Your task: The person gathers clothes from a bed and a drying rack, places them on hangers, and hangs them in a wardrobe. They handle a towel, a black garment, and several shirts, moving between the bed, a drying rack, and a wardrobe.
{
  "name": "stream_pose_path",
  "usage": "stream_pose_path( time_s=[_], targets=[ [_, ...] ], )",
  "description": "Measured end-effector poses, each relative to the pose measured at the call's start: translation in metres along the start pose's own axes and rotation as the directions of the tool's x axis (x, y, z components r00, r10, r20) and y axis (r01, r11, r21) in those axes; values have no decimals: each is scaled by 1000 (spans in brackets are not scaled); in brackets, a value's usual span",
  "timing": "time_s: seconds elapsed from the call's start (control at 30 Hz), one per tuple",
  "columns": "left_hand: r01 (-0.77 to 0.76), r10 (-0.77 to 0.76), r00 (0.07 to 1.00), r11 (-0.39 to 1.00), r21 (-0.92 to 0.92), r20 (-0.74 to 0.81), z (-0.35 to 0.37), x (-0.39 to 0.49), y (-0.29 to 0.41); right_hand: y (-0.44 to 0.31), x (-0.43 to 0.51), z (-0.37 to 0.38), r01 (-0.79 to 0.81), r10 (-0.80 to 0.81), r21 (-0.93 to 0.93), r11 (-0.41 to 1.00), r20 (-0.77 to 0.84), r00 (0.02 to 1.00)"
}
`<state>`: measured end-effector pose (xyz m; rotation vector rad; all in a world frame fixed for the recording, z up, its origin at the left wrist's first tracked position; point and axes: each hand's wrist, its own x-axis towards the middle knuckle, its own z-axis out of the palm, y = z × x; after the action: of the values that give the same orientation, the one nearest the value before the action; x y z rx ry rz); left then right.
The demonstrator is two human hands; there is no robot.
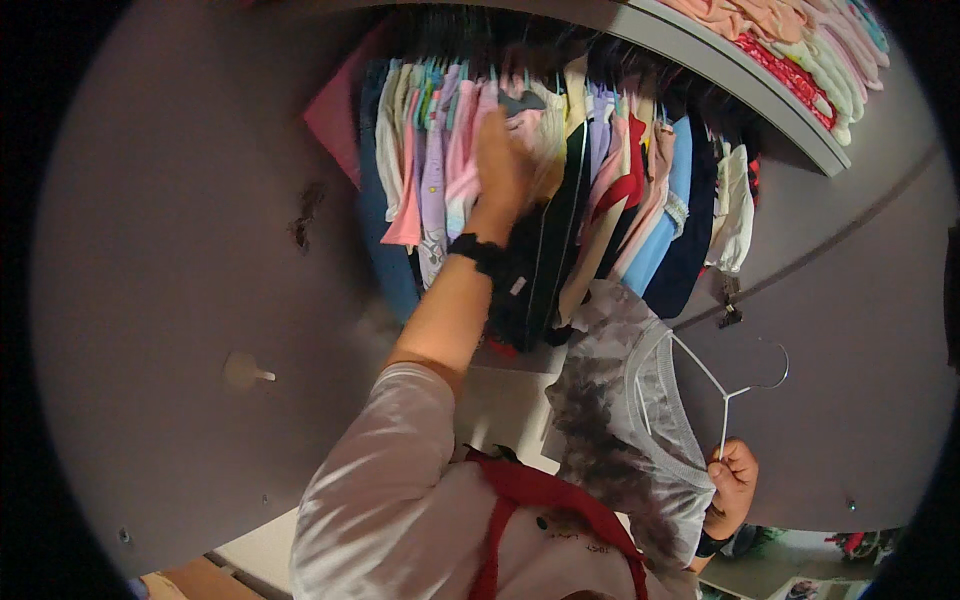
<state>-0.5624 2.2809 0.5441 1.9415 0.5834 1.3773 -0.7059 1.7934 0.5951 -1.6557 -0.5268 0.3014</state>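
Note:
My left hand (506, 161), with a black scrunchie on the wrist, reaches up among small garments (457, 157) hanging in a wardrobe. It is blurred against the pink and white clothes, and its fingertips are partly hidden, so its grip cannot be told. Lower right, my right hand (731, 480) pinches a white hanger (724, 420) and the neckline edge of a grey tie-dye-patterned shirt (600, 405). The hanger's metal hook points right, and one of its arms lies inside the shirt's neck opening. The shirt hangs spread between the hanging clothes and my right hand.
A grey shelf edge (750, 82) with folded clothes (802, 60) runs across the upper right. Wardrobe panels (187, 225) stand on both sides. A hook (251, 371) is on the left panel, and dark clips (729, 311) hang at the right.

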Motion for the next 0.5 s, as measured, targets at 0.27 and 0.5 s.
stream_pose_path(
  time_s=[0.27,0.5],
  targets=[
    [-256,274,960,944,-207,62,63,-39,-4,-10,-4,3,21,-21,-17,1000,-23,1000],
    [-68,154,885,976,-204,440,3,-25,11,-25,-9,22,212,-209,123,969,-41,977]
  ],
)
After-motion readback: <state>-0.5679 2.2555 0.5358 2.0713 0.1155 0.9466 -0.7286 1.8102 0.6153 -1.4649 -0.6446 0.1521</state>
